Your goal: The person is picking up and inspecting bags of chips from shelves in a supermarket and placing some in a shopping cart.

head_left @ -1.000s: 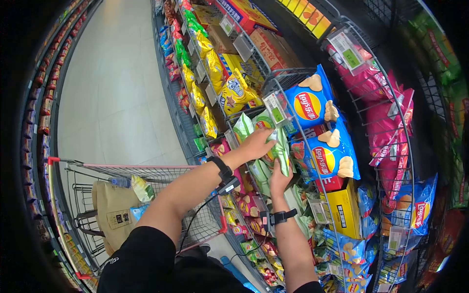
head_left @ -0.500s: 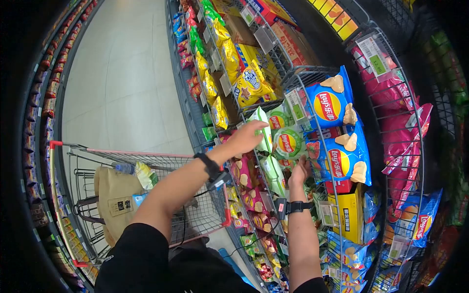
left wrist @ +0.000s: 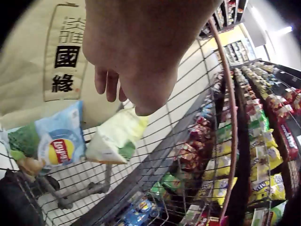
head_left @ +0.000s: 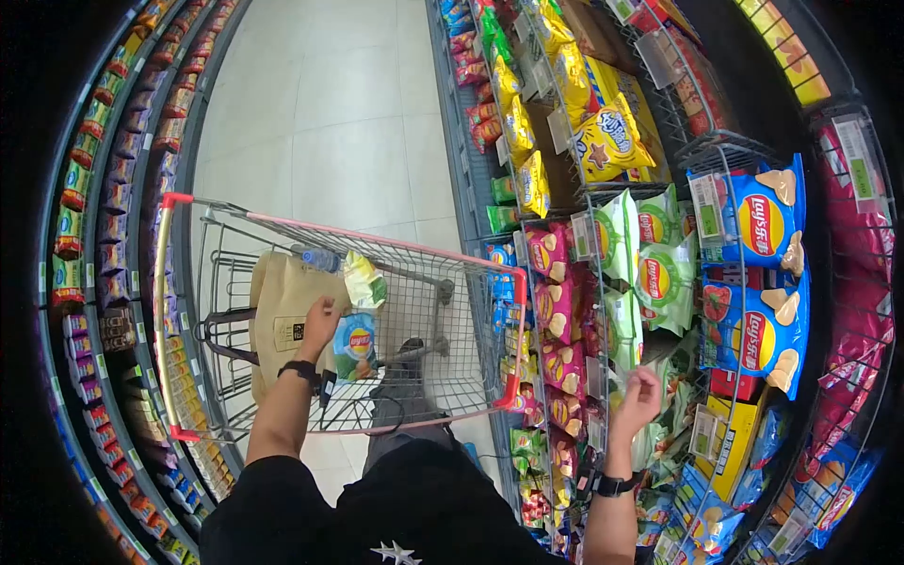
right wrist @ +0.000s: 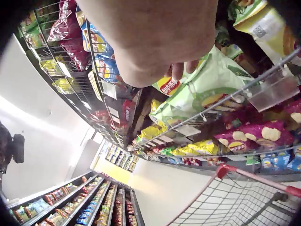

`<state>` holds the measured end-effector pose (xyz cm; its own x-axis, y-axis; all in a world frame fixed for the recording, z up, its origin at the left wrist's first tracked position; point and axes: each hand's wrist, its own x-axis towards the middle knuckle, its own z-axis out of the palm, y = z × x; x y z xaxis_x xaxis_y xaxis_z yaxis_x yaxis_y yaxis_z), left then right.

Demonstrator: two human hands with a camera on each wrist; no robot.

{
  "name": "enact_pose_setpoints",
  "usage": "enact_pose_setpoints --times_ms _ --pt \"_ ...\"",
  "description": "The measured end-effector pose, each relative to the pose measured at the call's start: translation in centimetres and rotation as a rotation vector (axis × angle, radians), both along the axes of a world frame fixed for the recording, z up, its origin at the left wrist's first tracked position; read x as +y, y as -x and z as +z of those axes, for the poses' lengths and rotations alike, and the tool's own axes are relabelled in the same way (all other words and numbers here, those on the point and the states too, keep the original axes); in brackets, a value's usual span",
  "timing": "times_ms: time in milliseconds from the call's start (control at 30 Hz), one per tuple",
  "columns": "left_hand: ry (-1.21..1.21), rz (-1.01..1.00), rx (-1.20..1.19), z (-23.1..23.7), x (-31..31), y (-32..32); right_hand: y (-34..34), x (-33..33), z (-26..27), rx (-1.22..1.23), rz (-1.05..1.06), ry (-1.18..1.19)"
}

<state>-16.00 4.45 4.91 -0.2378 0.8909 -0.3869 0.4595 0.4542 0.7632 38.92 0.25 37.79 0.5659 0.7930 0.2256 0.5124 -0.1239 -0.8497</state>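
My left hand [head_left: 322, 328] hangs over the shopping cart, its fingers loosely bent and holding nothing. Below and beside it are a tan bag [head_left: 278, 301] with dark lettering, a light blue Lay's chip bag [head_left: 356, 347] and a pale green-and-yellow snack bag [head_left: 363, 281]. At the shelf, my right hand [head_left: 638, 403] is raised with loosely curled fingers and nothing in them. Just beyond it, green Lay's chip bags [head_left: 665, 281] stand in a wire basket; the right wrist view shows one pale green bag [right wrist: 207, 87] close behind the fingers.
The wire shopping cart [head_left: 377, 233] stands in the aisle beside the shelf. Blue Lay's bags [head_left: 756, 325], pink chip bags [head_left: 562, 367] and a yellow snack bag [head_left: 610, 141] fill neighbouring baskets. Another stocked shelf [head_left: 118, 226] runs along the left. Tiled floor [head_left: 330, 122] stretches ahead.
Both hands have let go of a green chip bag at the basket. The left has swung left over the cart, the right has drawn back slightly. The view has turned toward the cart.
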Motion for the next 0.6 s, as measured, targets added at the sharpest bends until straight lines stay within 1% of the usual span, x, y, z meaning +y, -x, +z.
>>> enact_pose_setpoints --times_ms 67,100,133,167,200,267,300,333,400,433,467,533,567,600 --pt "0.144 -0.041 0.041 -0.4 -2.8 0.2 2.1 -0.7 0.1 0.007 0.032 0.044" --pt "0.148 -0.044 0.041 -1.4 -3.8 0.0 2.7 -1.1 -0.1 0.080 0.090 0.104" --pt "0.189 -0.102 0.077 -3.1 -4.5 -0.5 3.0 -1.6 -0.3 0.153 0.148 0.165" --pt "0.229 -0.160 0.113 -4.6 -5.2 -0.9 3.2 -2.1 -0.8 0.149 0.177 0.202" --pt "0.234 -0.163 0.113 -5.4 -5.8 -1.3 3.8 -2.4 -0.7 0.150 0.173 0.206" --pt "0.397 -0.051 0.218 -7.1 -6.9 -2.2 5.6 -2.7 -0.2 0.236 0.232 0.295" --pt "0.466 -0.053 0.124 -9.2 -7.8 -1.5 6.2 -3.2 -0.1 0.242 0.250 0.340" --pt "0.469 -0.064 0.123 -11.3 -8.9 -0.8 5.8 -4.2 -1.0 0.254 0.312 0.361" --pt "0.693 -0.087 -0.005 -14.5 -10.4 0.1 6.6 -5.4 -1.4 0.278 0.283 0.449" --pt "0.607 -0.157 0.003 -13.5 -10.4 -0.2 6.5 -6.4 -2.3 0.325 0.277 0.451" --pt "0.615 -0.171 0.002 -12.7 -10.0 -0.5 6.3 -7.4 -3.1 0.325 0.262 0.458" --pt "0.523 -0.090 -0.072 -13.1 -10.5 -0.3 6.0 -9.4 -4.5 0.396 0.213 0.623" --pt "0.561 -0.135 0.041 -13.0 -11.0 0.0 6.0 -10.3 -5.4 0.383 0.192 0.665" --pt "0.569 -0.153 0.045 -13.2 -10.9 0.1 6.6 -10.8 -5.8 0.399 0.198 0.675"
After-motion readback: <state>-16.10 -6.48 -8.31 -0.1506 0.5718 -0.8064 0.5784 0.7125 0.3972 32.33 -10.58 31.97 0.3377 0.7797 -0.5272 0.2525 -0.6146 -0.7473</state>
